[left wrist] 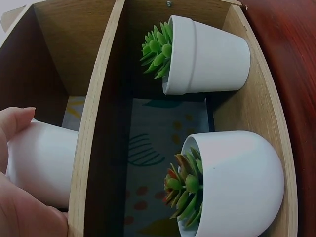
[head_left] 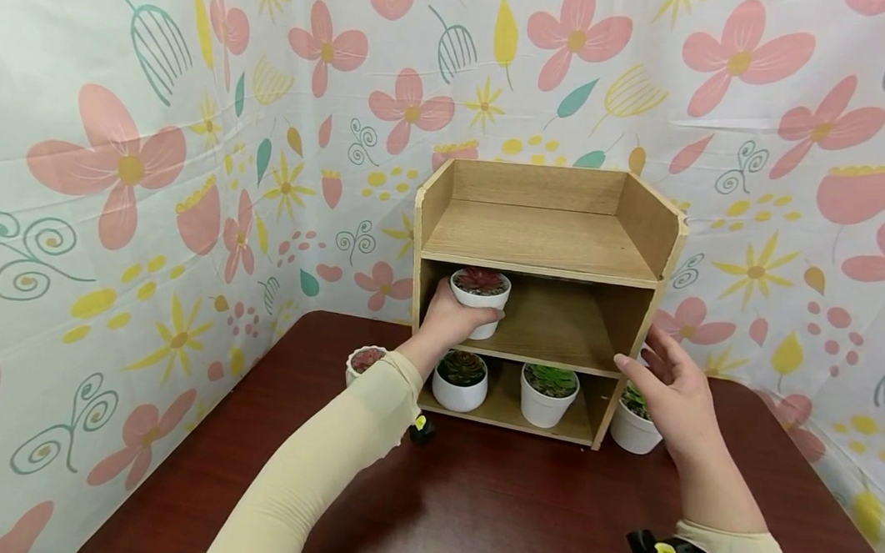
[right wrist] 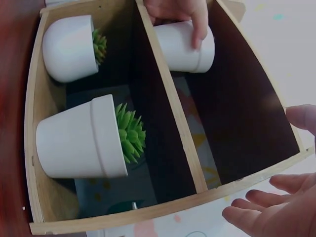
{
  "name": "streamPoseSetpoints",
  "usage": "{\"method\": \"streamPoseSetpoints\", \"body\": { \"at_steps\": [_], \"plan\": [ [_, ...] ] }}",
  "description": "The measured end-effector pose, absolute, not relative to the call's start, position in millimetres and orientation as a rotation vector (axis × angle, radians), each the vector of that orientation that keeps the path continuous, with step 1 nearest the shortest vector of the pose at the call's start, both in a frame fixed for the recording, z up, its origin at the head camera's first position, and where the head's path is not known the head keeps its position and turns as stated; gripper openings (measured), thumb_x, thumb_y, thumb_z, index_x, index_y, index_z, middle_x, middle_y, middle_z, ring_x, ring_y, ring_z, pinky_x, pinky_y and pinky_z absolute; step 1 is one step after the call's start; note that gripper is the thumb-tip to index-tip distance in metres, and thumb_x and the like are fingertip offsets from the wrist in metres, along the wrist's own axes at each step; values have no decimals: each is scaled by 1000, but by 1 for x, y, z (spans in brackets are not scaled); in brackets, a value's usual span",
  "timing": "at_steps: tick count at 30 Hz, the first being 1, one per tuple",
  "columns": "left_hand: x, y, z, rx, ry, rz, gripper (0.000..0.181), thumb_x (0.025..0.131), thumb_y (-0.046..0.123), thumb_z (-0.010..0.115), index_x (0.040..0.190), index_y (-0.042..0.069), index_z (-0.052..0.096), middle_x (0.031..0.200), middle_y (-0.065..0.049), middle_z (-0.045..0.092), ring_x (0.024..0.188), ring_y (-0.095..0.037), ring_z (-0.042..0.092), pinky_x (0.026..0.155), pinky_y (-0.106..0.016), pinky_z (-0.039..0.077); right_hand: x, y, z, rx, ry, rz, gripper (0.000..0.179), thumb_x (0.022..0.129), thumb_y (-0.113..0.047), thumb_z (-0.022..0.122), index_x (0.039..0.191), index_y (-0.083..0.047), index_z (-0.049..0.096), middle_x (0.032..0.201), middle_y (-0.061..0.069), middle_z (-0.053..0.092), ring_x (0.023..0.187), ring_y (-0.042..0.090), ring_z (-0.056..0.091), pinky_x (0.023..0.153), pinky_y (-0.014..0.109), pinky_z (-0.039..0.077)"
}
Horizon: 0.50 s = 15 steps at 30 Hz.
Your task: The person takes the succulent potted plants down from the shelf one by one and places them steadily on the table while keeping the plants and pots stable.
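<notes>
On the left of the wooden shelf's (head_left: 549, 240) middle level, my left hand (head_left: 449, 317) grips a white pot with a dark red succulent (head_left: 481, 285), thumb across its front. The left wrist view shows that hand (left wrist: 19, 197) around the pot's side. My right hand (head_left: 680, 397) is at the shelf's right side panel, thumb near the front edge and fingers spread outside it. Seen from the right wrist, the fingers (right wrist: 266, 207) hold nothing; whether they touch the panel I cannot tell.
On the bottom level stand a rounded white pot with a dark succulent (head_left: 460, 394) and a tapered pot with a green one (head_left: 547, 406). Another green potted plant (head_left: 636, 429) stands right of the shelf, a reddish one (head_left: 363, 360) left. All are on a dark red table (head_left: 491, 496).
</notes>
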<state>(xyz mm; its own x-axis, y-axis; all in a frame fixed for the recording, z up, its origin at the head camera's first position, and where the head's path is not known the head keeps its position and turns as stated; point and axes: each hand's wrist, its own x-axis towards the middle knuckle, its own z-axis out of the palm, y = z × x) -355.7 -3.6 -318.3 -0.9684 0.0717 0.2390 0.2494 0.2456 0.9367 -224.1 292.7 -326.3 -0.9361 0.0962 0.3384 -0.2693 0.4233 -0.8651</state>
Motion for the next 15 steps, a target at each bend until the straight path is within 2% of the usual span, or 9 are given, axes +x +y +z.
{"method": "streamPoseSetpoints", "body": {
  "at_steps": [5, 9, 15],
  "plan": [
    [-356, -4, -320, -268, -2374, -1792, 103, 74, 35, 90, 154, 11, 31, 140, -10, 54, 129, -28, 56, 107, -44, 50, -227, 288, -327, 155, -2287, 1543, 77, 104, -32, 61, 166, -24, 18, 171, 13, 23, 157, 36, 26, 92, -2, 36],
    [-356, -5, -321, -257, -2378, -1775, 101, 74, 36, 90, 154, 10, 34, 140, -10, 55, 128, -28, 57, 107, -43, 50, -229, 283, -328, 156, -2245, 1580, 77, 103, -31, 63, 166, -26, 19, 171, 11, 24, 157, 32, 28, 91, 0, 39],
    [-354, -5, -322, -254, -2379, -1760, 99, 74, 37, 89, 152, 10, 37, 138, -10, 56, 125, -27, 58, 105, -43, 51, -231, 281, -329, 140, -2234, 1614, 78, 103, -31, 63, 166, -26, 18, 172, 10, 23, 157, 36, 26, 91, 0, 40]
  ]
}}
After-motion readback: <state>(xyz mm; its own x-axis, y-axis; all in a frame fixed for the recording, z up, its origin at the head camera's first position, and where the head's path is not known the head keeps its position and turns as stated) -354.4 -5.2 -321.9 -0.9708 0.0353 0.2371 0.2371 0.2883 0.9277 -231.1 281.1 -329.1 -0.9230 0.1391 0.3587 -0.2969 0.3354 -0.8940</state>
